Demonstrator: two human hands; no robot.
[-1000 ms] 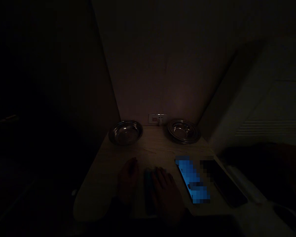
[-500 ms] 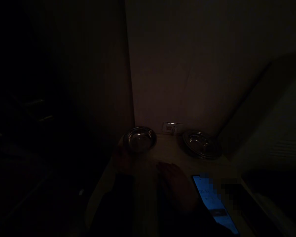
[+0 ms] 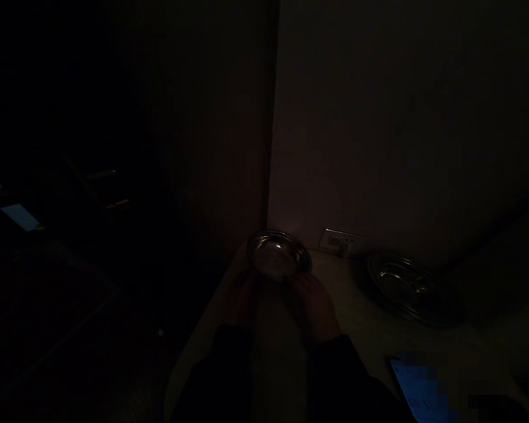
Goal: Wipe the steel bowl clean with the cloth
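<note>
The scene is very dark. A shiny steel bowl [image 3: 278, 257] stands near the far left corner of a pale wooden table [image 3: 361, 317]. My left hand [image 3: 242, 294] is at the bowl's near left rim and my right hand [image 3: 312, 302] is at its near right rim. Both hands seem to touch the rim, but the fingers are too dim to tell whether they grip it. Dark sleeves cover both forearms. A second steel dish [image 3: 412, 288] sits further right on the table.
A lit phone screen [image 3: 417, 390] lies at the table's near right edge. A wall socket [image 3: 341, 241] is on the wall behind the bowls. A dark wall or cabinet face rises at the left of the table. Small lit patches [image 3: 20, 216] show far left.
Both hands moved forward from the near middle of the table up to the left bowl. The view swung left, so the phone and the right dish slid toward the right.
</note>
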